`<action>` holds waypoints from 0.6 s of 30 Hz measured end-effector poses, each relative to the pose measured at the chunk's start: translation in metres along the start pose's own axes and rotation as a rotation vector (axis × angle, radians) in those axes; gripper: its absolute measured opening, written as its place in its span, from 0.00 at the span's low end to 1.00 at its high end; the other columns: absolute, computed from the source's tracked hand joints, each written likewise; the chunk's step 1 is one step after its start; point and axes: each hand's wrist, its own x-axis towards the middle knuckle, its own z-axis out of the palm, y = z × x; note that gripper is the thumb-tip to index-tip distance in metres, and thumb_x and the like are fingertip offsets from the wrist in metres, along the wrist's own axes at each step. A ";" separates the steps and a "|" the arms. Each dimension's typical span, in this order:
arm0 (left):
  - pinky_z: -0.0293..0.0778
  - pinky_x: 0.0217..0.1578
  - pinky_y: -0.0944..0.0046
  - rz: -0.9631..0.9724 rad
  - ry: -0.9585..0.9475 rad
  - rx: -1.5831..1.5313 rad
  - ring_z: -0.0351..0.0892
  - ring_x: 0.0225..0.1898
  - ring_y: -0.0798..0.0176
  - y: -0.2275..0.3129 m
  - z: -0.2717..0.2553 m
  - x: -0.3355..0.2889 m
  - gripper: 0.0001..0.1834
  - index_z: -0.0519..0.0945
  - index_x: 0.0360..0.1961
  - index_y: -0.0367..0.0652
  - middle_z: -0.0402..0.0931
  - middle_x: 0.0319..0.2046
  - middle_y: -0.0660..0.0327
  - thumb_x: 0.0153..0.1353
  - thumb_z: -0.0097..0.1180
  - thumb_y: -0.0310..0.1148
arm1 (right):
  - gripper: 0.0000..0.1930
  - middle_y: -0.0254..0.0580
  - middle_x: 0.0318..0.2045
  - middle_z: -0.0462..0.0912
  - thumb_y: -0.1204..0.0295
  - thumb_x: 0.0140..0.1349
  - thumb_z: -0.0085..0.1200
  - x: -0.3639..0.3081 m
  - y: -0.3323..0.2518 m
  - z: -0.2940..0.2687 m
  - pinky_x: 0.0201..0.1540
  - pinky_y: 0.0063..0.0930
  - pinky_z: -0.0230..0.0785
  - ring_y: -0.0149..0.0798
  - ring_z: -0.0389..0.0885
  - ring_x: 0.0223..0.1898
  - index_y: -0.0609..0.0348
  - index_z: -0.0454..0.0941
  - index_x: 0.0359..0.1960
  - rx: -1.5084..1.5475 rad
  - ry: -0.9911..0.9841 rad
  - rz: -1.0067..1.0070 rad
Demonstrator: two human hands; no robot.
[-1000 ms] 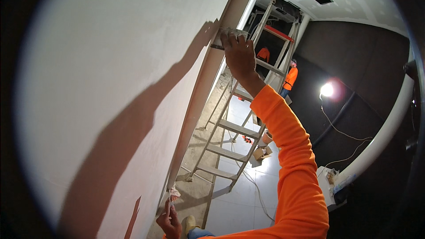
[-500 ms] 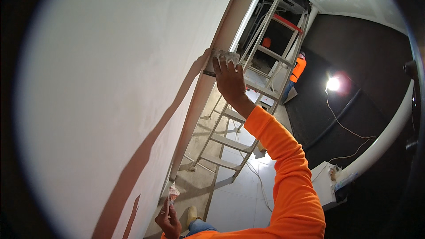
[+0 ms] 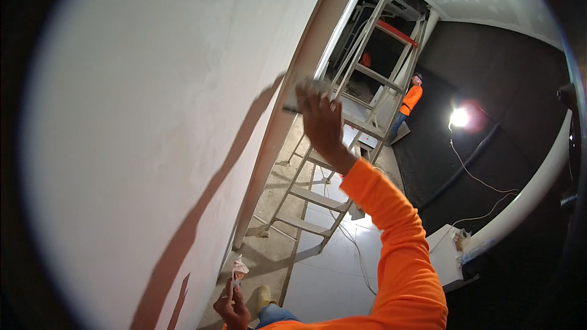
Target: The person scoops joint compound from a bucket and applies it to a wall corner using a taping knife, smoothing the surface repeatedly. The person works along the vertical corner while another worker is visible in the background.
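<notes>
My right hand (image 3: 324, 125) is raised, its fingers closed over a grey, putty-smeared broad scraper (image 3: 292, 99). Motion blurs the scraper, which lies at the narrow end face (image 3: 309, 49) of the pale wall; whether it touches is hard to tell. Low in the view, my left hand (image 3: 232, 308) pinches a small putty knife (image 3: 236, 281). A lump of whitish-pink putty (image 3: 240, 265) sits on its blade. The smooth wall (image 3: 153, 116) fills the left side, with the shadow of my arm across it.
A stepladder (image 3: 318, 198) stands beyond my right hand. Behind it, a person in an orange top (image 3: 412, 99) stands by the dark wall (image 3: 489, 67). A bright lamp (image 3: 460, 117) has a trailing cable (image 3: 474, 171). A white pipe (image 3: 526, 189) curves at the right.
My right hand and the scraper have shifted slightly down and to the right along the wall's end, now blurred. My left hand has hardly moved.
</notes>
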 end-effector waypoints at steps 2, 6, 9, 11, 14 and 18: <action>0.76 0.32 0.60 0.063 0.035 0.045 0.84 0.30 0.57 -0.001 0.002 0.004 0.20 0.79 0.61 0.25 0.87 0.37 0.42 0.74 0.52 0.29 | 0.36 0.42 0.63 0.73 0.66 0.68 0.57 0.032 0.031 0.016 0.56 0.51 0.67 0.43 0.70 0.56 0.51 0.61 0.77 -0.042 0.090 -0.002; 0.77 0.38 0.59 0.296 0.174 0.036 0.84 0.36 0.56 -0.010 0.015 0.005 0.17 0.82 0.58 0.28 0.87 0.44 0.47 0.74 0.55 0.29 | 0.33 0.37 0.65 0.73 0.68 0.67 0.53 0.044 0.034 0.037 0.58 0.51 0.65 0.43 0.71 0.59 0.46 0.65 0.76 -0.111 0.075 -0.042; 0.81 0.44 0.57 0.223 0.150 0.006 0.89 0.43 0.49 -0.015 0.017 -0.002 0.15 0.84 0.56 0.30 0.87 0.48 0.47 0.74 0.56 0.28 | 0.33 0.38 0.65 0.72 0.67 0.68 0.52 0.012 0.001 0.023 0.58 0.53 0.67 0.44 0.71 0.62 0.45 0.65 0.77 -0.070 -0.026 -0.102; 0.82 0.43 0.56 0.131 0.082 0.033 0.89 0.44 0.48 -0.016 0.013 -0.004 0.15 0.84 0.56 0.31 0.87 0.48 0.46 0.74 0.55 0.27 | 0.33 0.39 0.66 0.72 0.67 0.68 0.52 0.000 -0.013 0.004 0.57 0.54 0.68 0.45 0.71 0.62 0.45 0.65 0.76 0.005 -0.109 -0.112; 0.79 0.38 0.57 0.041 0.010 0.073 0.87 0.38 0.52 -0.015 0.007 0.001 0.17 0.82 0.58 0.29 0.87 0.44 0.44 0.74 0.54 0.28 | 0.33 0.39 0.67 0.72 0.67 0.67 0.53 0.022 0.002 -0.015 0.57 0.54 0.68 0.44 0.72 0.60 0.45 0.66 0.76 -0.049 -0.043 -0.044; 0.75 0.30 0.59 -0.026 0.049 -0.048 0.83 0.27 0.56 -0.011 0.007 0.006 0.21 0.79 0.60 0.25 0.86 0.37 0.39 0.74 0.53 0.31 | 0.31 0.39 0.63 0.74 0.69 0.65 0.56 0.092 0.058 -0.012 0.57 0.50 0.64 0.43 0.73 0.54 0.48 0.70 0.73 -0.079 0.130 0.041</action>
